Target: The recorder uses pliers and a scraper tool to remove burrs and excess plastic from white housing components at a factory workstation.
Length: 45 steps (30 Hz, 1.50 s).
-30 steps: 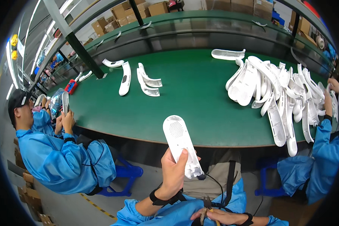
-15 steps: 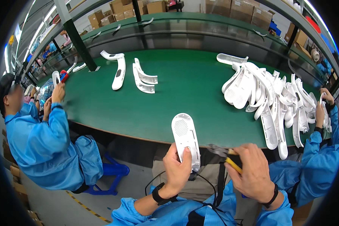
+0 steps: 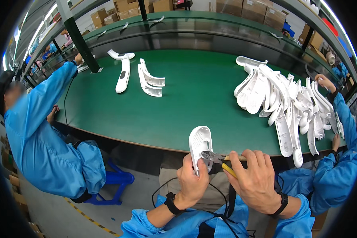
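Observation:
My left hand (image 3: 191, 180) is closed around the lower part of a white plastic shell (image 3: 197, 139), its thumb on the near side. The shell is long and rounded, with a patch of small holes at its far end, and it is tilted so that its hollow side faces right. In my right hand (image 3: 253, 180) is a pair of pliers (image 3: 212, 157) with yellow handles. The jaws reach into the shell's hollow side just above my left thumb. Whether they are closed on anything there cannot be made out.
On the green table (image 3: 178, 99) a big heap of white shells (image 3: 281, 103) lies at right. Two curved pieces (image 3: 148, 81) and a jointed white part (image 3: 123, 73) lie at left. Co-workers in blue sit on both sides, one reaching past the green post (image 3: 81, 47).
The pliers have moved left into the shell, which has turned and tilted in my left hand. The left co-worker now reaches out to the far side; the right one's hand has moved back over the heap.

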Each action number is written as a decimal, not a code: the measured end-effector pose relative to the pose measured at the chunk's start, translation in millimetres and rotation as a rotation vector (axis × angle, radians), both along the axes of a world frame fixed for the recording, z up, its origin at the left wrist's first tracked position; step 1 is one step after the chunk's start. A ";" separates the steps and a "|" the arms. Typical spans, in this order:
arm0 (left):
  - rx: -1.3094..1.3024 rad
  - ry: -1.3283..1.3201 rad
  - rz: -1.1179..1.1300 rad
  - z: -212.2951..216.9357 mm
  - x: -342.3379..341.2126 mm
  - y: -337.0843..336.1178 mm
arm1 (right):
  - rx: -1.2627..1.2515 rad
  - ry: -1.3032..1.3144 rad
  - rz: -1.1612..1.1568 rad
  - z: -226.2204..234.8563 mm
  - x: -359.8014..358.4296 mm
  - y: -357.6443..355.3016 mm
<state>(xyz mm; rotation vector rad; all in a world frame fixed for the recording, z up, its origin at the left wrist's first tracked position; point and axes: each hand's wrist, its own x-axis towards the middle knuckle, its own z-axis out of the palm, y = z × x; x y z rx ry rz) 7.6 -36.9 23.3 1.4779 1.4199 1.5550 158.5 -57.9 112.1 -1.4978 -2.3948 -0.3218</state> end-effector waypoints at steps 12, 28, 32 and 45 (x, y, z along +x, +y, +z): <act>0.065 0.150 0.005 -6.4 -6.2 -2.0 | 0.013 -0.041 0.044 -2.2 -0.8 -1.3; -0.006 0.115 -0.043 -0.1 -6.5 -1.9 | -0.077 -0.083 0.063 7.6 7.6 -0.3; -0.029 0.125 -0.050 -2.8 -4.1 -3.1 | -0.056 -0.108 0.041 -1.9 3.2 -4.5; 0.043 0.187 -0.038 -5.3 -4.6 -4.3 | 0.005 -0.151 0.063 0.6 4.8 -2.6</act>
